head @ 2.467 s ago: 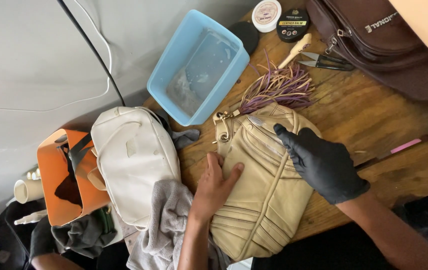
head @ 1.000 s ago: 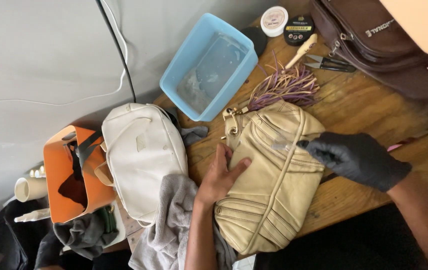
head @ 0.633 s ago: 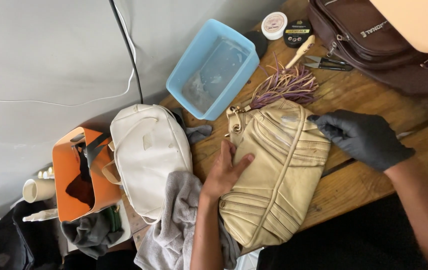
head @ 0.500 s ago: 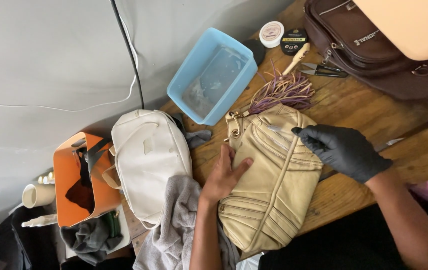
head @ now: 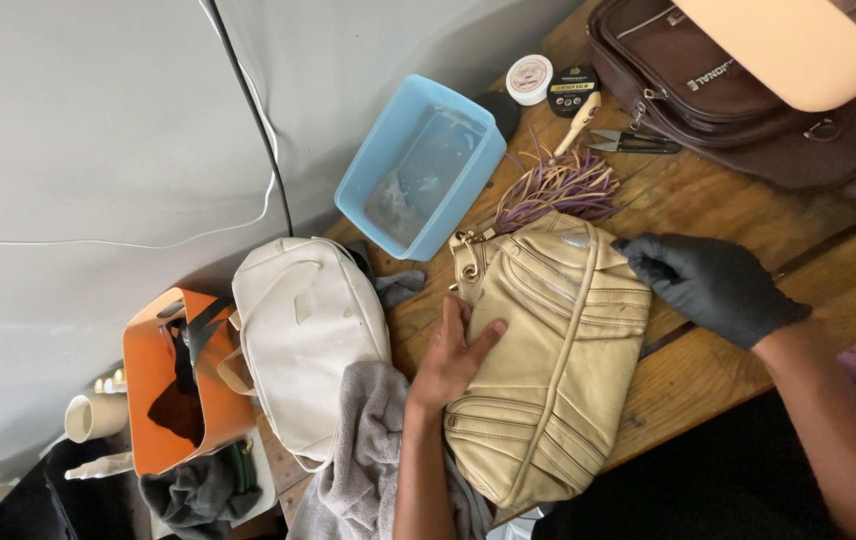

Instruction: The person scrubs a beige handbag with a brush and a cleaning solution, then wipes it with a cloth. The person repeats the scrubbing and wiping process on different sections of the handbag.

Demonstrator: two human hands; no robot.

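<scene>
Two hands on beige handbag (head: pixel 548 350), left hand (head: pixel 453 355) flat, open, gloved right hand (head: pixel 713 285) fingertips pressing, grip unclear

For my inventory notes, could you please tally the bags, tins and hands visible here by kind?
Bags: 4 (beige bag, white bag, brown bag, orange bag)
Round tins: 2 (white-lidded tin, black-lidded tin)
Hands: 2 (bare left hand, black-gloved right hand)
Total: 8
</scene>
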